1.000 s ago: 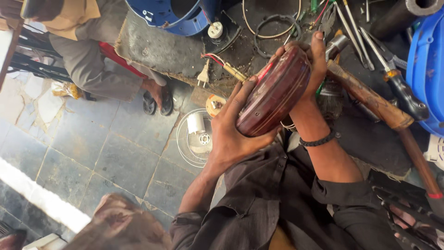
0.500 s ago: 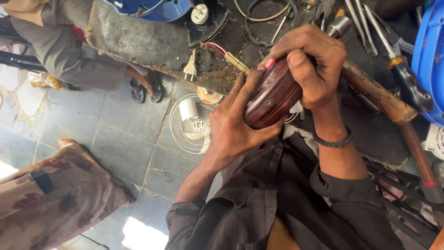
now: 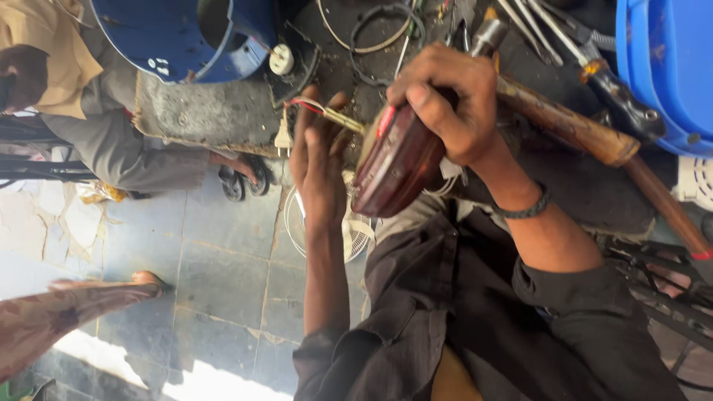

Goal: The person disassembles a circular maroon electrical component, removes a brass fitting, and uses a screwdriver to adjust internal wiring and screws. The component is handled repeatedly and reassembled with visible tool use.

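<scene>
Right hand [image 3: 453, 104] — clamped over the top of a dark red, rounded motor-like part [image 3: 397, 167], fingers curled round its upper rim, thumb pressed on the near face. A dark band is worn at that wrist. Left hand [image 3: 318, 160] — open, fingers stretched upward, laid flat against the left side of the part as a support; nothing is gripped by it.

The part is held in the air, tilted, above the person's lap and just off the near edge of the cluttered workbench [image 3: 564, 171]. Red and pale wire leads [image 3: 327, 113] stick out from its top-left, past the left fingertips.

Handling, judged from looks: a stiff metal shell, probably heavy for its size, smooth and glossy and so likely slippery. It is best taken round the rim with a second palm under or beside it, as it is held now. The leads look thin and easily bent; they are better left untouched.

Outward: a wooden-handled hammer [image 3: 594, 137] lies across the bench to the right, screwdrivers and wire loops behind it, a blue tub [image 3: 661, 67] at the far right corner. Below, a small white fan guard [image 3: 356, 234] lies on the tiled floor. Another person is seated at upper left.
</scene>
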